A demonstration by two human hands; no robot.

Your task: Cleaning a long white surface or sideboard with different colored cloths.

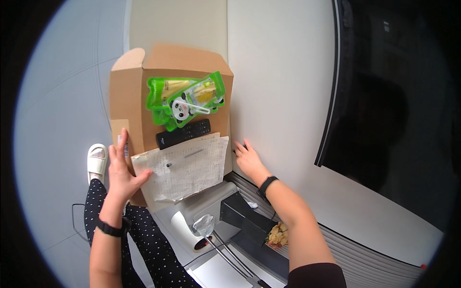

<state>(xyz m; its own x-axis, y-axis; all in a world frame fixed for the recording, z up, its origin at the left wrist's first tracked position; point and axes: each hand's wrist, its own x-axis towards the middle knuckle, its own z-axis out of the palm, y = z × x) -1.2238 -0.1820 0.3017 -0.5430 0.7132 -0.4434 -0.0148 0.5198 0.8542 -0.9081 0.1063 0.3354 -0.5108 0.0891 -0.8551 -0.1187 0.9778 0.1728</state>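
Note:
An open cardboard box [126,93] holds green panda-print snack packs [180,104], a thin white plastic piece on top of them, a black remote control [183,134] and handwritten paper sheets [194,172] with a pen [185,157] lying on them. My left hand [124,172] grips the box's left side, fingers along the outer wall and thumb over the sheets' edge. Just beyond the box's right side is my right hand [248,158], against a pale surface; a small dark thing shows at its fingertips, and whether it is held cannot be told.
Nearer me are a black box-shaped holder [245,216], dried flowers [278,235], a white cylindrical object [185,230] and metal rods [230,257] with a clear wrapping at the end. A dark glossy panel [381,100] stands at the right. A cable runs near my legs.

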